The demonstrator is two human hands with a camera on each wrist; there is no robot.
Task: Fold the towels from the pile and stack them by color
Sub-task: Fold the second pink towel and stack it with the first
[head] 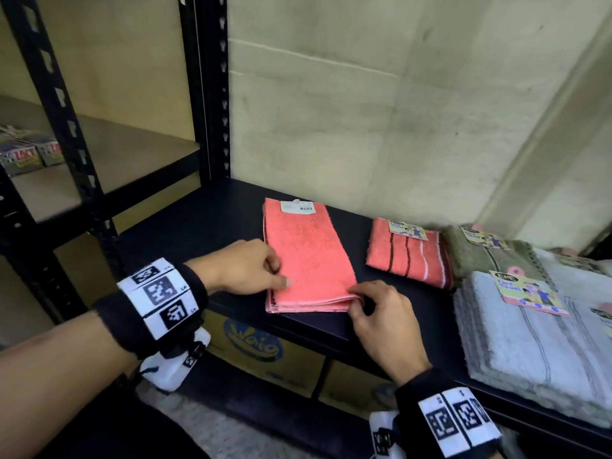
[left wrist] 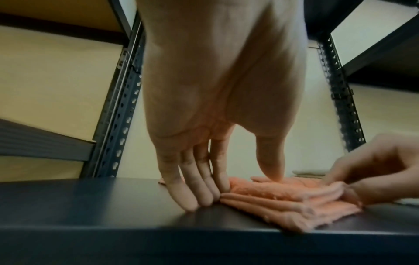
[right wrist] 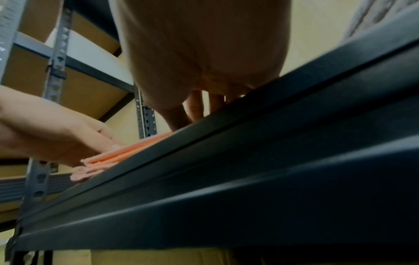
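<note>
A folded salmon-pink towel (head: pixel 308 256) with a paper tag at its far end lies on the dark shelf (head: pixel 205 233). My left hand (head: pixel 280 273) is at its left edge. The fingers (left wrist: pixel 199 195) stand straight on the shelf against the towel's (left wrist: pixel 283 199) side, and the thumb presses on top. My right hand (head: pixel 357 301) pinches the towel's near right corner between thumb and forefinger, as the left wrist view also shows. In the right wrist view the towel (right wrist: pixel 118 154) peeks over the shelf lip, which hides the fingertips of my right hand (right wrist: pixel 192 114).
Right of the pink towel lie a folded coral striped towel (head: pixel 410 256), an olive one (head: pixel 477 256) and a stack of white-grey towels (head: pixel 530 342), all tagged. A black rack post (head: pixel 212 94) rises at the back left. A cardboard box (head: pixel 258 352) sits under the shelf.
</note>
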